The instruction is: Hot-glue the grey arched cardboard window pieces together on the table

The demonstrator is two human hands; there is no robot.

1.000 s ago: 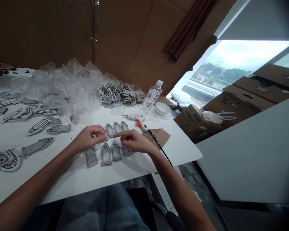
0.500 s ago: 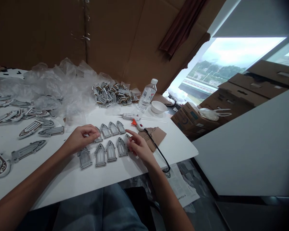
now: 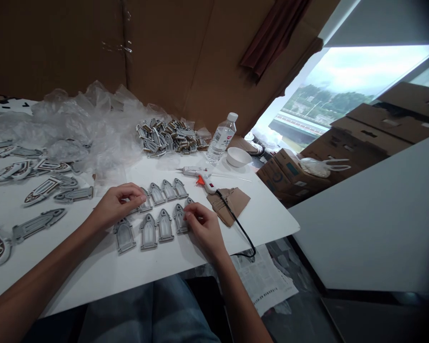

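Two rows of small grey window-shaped arched pieces (image 3: 149,232) lie on the white table (image 3: 93,286) in front of me. At the left end of the back row, my left hand (image 3: 116,205) has its thumb and fingers closed at the edge of a grey arched piece (image 3: 146,205). My right hand (image 3: 206,228) is curled at the right end of the front row, its fingertips on a grey arched piece (image 3: 188,201) that they partly cover. Below my left hand lies another arched piece (image 3: 124,236), slightly apart from the front row.
A white glue gun (image 3: 200,176) with an orange trigger lies behind the rows, its cable crossing torn cardboard (image 3: 232,205). Farther back are a water bottle (image 3: 221,138), a white bowl (image 3: 239,157), a heap of pieces (image 3: 168,136) and clear plastic bags (image 3: 82,114). Larger ornate pieces (image 3: 45,190) lie left.
My right hand has drawn its stretched index finger in and curled its fingers over the right end of the front row. My left hand has stayed nearly in place. The view has shifted slightly.
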